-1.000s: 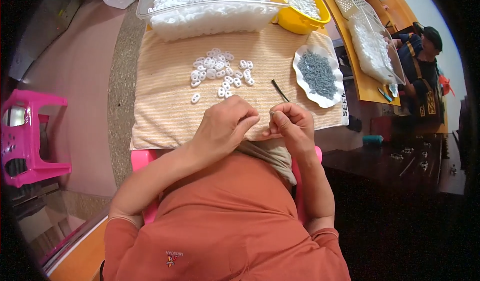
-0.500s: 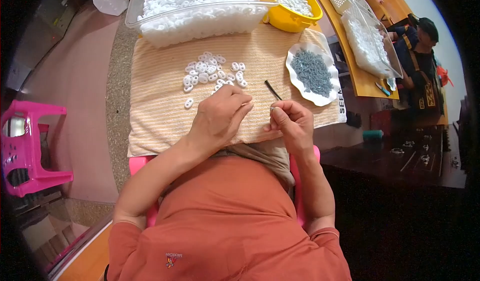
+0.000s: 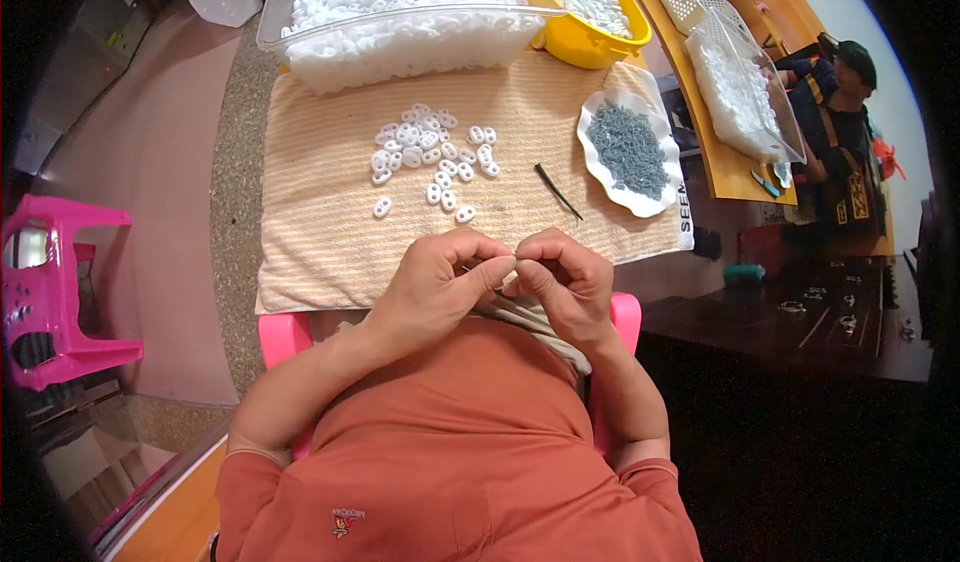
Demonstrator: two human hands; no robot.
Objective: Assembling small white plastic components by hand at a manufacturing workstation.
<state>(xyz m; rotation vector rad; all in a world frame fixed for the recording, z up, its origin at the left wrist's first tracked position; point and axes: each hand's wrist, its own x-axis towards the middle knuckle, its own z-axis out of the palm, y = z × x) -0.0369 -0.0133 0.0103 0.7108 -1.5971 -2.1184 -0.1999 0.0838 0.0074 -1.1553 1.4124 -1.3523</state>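
At the front edge of the striped towel, my left hand [image 3: 445, 280] and my right hand [image 3: 568, 280] meet, thumbs and forefingers pinched tip to tip. Whatever lies between the fingertips is too small and covered to name; a bit of white shows just below them. Beyond my hands a loose group of small white oval plastic pieces with two holes [image 3: 411, 156] is spread on the towel [image 3: 330, 252]. A thin black stick [image 3: 557, 191] lies to the right of them. Farther right, a white wavy-rimmed dish [image 3: 641, 208] holds many small grey-blue parts [image 3: 626, 148].
A clear plastic bin [image 3: 400, 67] heaped with white pieces stands at the far side, beside a yellow basin [image 3: 590, 52]. A pink stool [image 3: 75, 292] is at the left. At a table on the right, a person [image 3: 840, 102] sits by another bin [image 3: 735, 97].
Both hands have drawn back toward my body and come together at the fingertips. More white pieces on the towel are now uncovered, and the black stick is fully visible.
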